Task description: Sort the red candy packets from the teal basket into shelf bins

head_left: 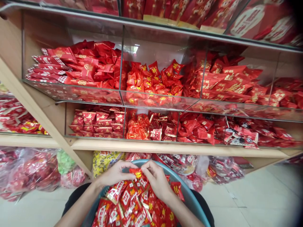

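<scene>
A small red candy packet [136,173] with yellow lettering is pinched between my two hands. My left hand [117,173] has it at its left side, and my right hand [155,179] closes thumb and fingers at its upper right corner. Both hands are over a blue-green basin [197,206] between the knees. Heaped in the basin below are many red wrapped candies [129,200], some with white labels and orange prints, others with yellow characters. The packet's lower part merges with the heap, so whether it touches the pile I cannot tell.
A wooden shelf [151,148] runs ahead. Clear-walled bins hold red packets [92,66], yellow-lettered red candies [155,78] and small dark-red packets [101,121]. Beneath, plastic bags of candy [35,168] and a yellow bag [106,160] rest near the tiled floor [260,195].
</scene>
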A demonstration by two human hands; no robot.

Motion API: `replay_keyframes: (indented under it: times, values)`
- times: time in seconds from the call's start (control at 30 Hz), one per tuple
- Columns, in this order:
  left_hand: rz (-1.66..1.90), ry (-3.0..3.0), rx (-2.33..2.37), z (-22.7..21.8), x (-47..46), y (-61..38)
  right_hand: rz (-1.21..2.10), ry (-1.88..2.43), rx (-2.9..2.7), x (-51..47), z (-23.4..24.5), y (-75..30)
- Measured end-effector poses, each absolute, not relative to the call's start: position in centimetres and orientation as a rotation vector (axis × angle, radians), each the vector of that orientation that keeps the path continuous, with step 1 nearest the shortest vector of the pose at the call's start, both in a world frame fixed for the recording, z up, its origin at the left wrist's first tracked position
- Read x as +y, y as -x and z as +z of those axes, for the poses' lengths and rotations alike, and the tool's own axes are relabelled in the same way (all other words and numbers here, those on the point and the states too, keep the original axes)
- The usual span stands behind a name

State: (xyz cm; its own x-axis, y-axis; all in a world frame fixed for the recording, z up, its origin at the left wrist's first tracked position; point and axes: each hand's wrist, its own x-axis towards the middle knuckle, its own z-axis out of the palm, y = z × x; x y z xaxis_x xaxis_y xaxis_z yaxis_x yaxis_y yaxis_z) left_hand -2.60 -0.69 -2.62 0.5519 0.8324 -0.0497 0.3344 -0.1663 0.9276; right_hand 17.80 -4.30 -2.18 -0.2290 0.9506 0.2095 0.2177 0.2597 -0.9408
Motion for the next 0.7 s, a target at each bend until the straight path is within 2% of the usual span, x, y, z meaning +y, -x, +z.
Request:
replay_keyframes:
  times: [0.3,0.7]
  values:
    - [0.674,-1.696,1.016,-2.2,-1.1,2.1,1.478,1.087,-1.332,-4.8,-3.3,-17.7]
    - [0.850,-1.374,0.875,-2.2,-1.2,2.4,1.474,1.087,-1.116,-5.0,-2.4,-17.2]
